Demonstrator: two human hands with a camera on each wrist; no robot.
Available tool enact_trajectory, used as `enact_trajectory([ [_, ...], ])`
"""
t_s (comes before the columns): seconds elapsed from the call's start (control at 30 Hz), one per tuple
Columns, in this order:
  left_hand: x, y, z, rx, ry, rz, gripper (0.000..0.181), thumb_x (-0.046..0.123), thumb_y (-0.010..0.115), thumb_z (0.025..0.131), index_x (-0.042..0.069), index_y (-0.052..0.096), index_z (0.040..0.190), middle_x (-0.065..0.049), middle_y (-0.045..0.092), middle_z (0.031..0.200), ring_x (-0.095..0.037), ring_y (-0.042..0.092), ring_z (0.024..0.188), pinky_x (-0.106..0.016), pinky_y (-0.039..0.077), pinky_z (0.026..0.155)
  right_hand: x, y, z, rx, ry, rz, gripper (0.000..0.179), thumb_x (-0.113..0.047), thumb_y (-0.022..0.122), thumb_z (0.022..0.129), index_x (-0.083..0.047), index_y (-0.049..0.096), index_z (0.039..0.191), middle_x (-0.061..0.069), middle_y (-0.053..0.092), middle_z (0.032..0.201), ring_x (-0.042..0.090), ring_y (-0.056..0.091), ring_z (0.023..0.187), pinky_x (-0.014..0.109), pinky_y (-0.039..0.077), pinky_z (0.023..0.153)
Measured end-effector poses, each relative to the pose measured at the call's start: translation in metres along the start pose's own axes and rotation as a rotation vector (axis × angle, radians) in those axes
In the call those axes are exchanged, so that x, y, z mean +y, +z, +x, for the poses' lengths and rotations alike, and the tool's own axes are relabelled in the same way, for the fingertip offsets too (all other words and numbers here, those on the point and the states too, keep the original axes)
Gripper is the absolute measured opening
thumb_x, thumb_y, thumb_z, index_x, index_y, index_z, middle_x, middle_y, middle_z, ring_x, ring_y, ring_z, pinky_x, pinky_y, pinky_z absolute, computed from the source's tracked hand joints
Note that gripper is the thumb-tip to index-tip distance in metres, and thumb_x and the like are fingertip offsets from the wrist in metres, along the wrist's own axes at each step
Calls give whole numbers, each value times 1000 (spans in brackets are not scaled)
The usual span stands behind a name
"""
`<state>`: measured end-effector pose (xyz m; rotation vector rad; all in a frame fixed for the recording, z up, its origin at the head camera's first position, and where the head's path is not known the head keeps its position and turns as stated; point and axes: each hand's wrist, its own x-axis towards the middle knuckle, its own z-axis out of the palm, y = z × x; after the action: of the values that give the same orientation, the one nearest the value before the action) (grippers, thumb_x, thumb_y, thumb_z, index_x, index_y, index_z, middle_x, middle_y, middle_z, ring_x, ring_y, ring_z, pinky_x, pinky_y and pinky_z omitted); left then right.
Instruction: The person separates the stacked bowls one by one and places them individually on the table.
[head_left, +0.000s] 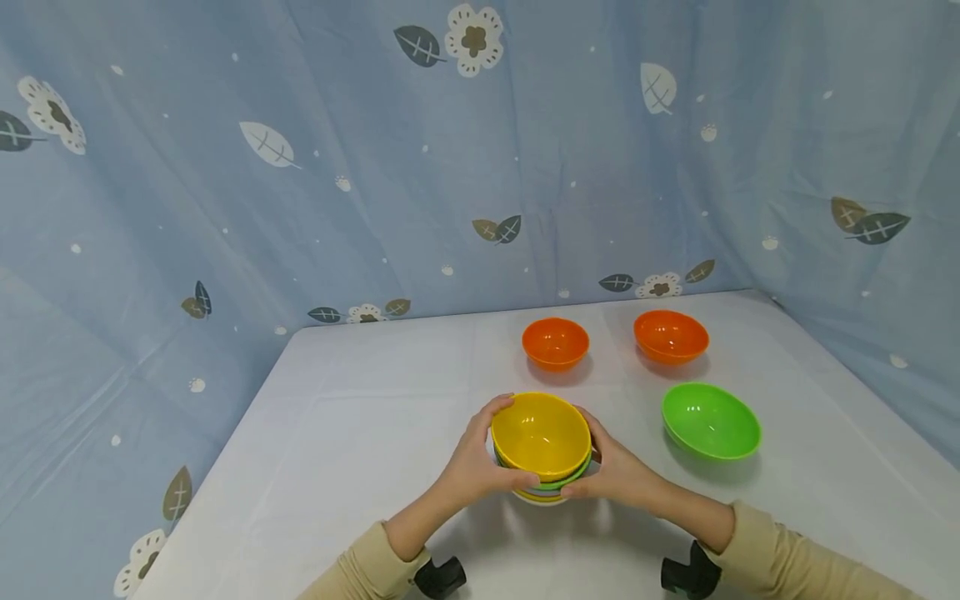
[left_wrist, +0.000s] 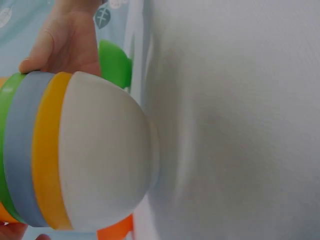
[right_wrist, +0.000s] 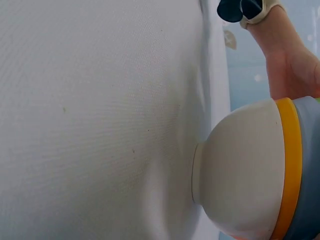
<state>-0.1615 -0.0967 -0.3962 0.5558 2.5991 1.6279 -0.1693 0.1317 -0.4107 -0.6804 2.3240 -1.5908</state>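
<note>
Between my two hands is a nested stack of bowls, with a yellow bowl (head_left: 542, 435) on top. Beneath its rim show a green bowl (left_wrist: 9, 145), a blue-grey bowl (left_wrist: 25, 150), another yellow bowl (left_wrist: 50, 150) and, lowest, a white bowl (left_wrist: 107, 150). My left hand (head_left: 480, 468) grips the stack's left side, thumb at the front and fingers round to the far rim. From the right, my right hand (head_left: 624, 473) holds it the same way, some fingers hidden behind the bowls. The white bowl's foot is close to the tabletop in both wrist views.
An orange bowl (head_left: 555, 343) stands behind the stack, and a second orange bowl (head_left: 671, 337) is farther right. Nearer on the right sits a separate green bowl (head_left: 711, 422). A white cloth (head_left: 360, 417) covers the table; a blue patterned curtain (head_left: 375, 167) hangs behind it.
</note>
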Motion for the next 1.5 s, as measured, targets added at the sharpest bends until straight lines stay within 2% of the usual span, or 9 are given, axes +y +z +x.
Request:
enact_trajectory([
  [0.3,8,-12,0,77,16,-69,90,40,80,65,20,33,139,-3,33,144,-28,31,131,-58,26,103,0,1,0,-4,2,-9,107,-31,79,70,1,10,144,24,24,145,42,30,128,57,32,99],
  [0.5,11,-20,0,118,36,-114,93,41,80,65,17,31,140,-2,35,143,-26,38,123,-53,34,98,1,1,2,-2,0,3,103,-26,80,69,-2,13,143,21,29,143,38,35,125,52,36,98],
  [0.73,12,-31,5,198,53,-106,91,32,81,67,12,30,140,-6,36,143,-25,40,120,-45,39,94,2,-1,0,-8,-12,-1,109,-26,80,69,4,7,143,27,25,143,42,35,125,51,37,97],
  [1.03,6,-50,14,284,14,-92,94,30,82,67,9,28,141,-11,41,136,-25,43,112,-37,41,86,0,-1,0,1,2,-25,109,-24,82,67,4,8,143,29,23,143,47,34,125,56,36,97],
  [1.3,-7,-64,30,331,-31,-107,93,25,81,68,8,27,141,-12,42,131,-22,43,107,-26,44,81,1,-1,1,10,26,-47,110,-26,82,67,3,8,144,29,22,144,47,33,125,57,34,97],
  [1.5,-17,-70,37,345,-84,-125,92,18,80,70,8,24,142,-13,39,134,-24,44,111,-29,45,86,1,-1,1,10,28,-46,111,-28,82,66,3,9,144,29,23,144,47,33,125,58,35,97],
])
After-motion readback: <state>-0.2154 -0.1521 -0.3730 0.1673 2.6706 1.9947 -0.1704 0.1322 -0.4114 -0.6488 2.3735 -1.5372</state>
